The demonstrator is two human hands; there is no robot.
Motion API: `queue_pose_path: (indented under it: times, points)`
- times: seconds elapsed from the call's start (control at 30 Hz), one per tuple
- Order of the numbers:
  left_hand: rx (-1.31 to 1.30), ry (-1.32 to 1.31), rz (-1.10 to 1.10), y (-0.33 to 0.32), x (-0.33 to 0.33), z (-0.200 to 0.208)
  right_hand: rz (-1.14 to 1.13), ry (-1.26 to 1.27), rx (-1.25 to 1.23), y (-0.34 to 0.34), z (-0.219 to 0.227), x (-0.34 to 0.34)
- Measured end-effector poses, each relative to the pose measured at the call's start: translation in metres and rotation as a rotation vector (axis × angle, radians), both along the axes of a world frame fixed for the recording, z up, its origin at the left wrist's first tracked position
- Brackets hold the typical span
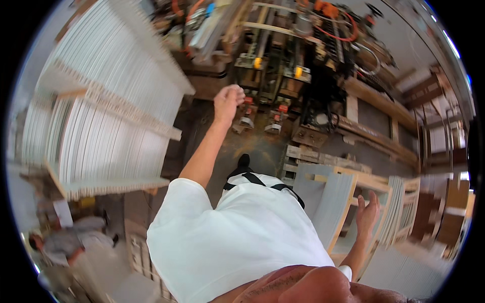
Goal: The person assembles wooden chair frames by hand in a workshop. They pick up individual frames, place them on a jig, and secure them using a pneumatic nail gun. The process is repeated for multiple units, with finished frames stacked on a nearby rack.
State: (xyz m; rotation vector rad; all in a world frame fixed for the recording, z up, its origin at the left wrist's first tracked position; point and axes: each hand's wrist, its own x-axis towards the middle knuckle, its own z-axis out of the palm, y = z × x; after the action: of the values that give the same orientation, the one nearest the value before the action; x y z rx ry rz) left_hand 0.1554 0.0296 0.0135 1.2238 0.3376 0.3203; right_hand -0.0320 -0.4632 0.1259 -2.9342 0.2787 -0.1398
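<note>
My left hand (228, 103) is out in front of me at the end of a stretched arm. Its fingers curl into a loose fist, and nothing shows in them. Beyond it stands a woodworking machine with metal rails (262, 76) and small red-topped clamp-like parts (275, 117). My right hand (368, 214) hangs at my right side, fingers apart, holding nothing. In the picture it overlaps a stack of pale wooden frames with grey-white panels (323, 202); whether it touches them I cannot tell.
Tall stacks of white panels (116, 136) rise on the left. Wooden pallets (298, 156) lie ahead to the right, near a long timber-edged machine bed (376, 131). Brown boxes (452, 222) are piled far right. Another person (70, 242) is at the lower left.
</note>
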Motion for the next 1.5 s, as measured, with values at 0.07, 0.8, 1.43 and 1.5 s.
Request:
queue_pose_path:
  times: [0.07, 0.8, 1.43, 1.5]
  points:
    - [-0.011, -0.020, -0.061, -0.013, 0.043, 0.022, -0.142, 0.011, -0.050, 0.000, -0.013, -0.029]
    - [-0.552, 0.353, -0.124, -0.065, 0.427, -0.028, -0.774, -0.163, 0.277, 0.089, -0.003, -0.108]
    - [-0.796, 0.107, -0.021, -0.077, 0.362, -0.037, 0.022, -0.262, 0.057, 0.123, 0.080, 0.093]
    - [-0.822, 0.100, -0.028, -0.080, 0.342, -0.039, 0.110, -0.247, 0.056, 0.116, 0.083, 0.112]
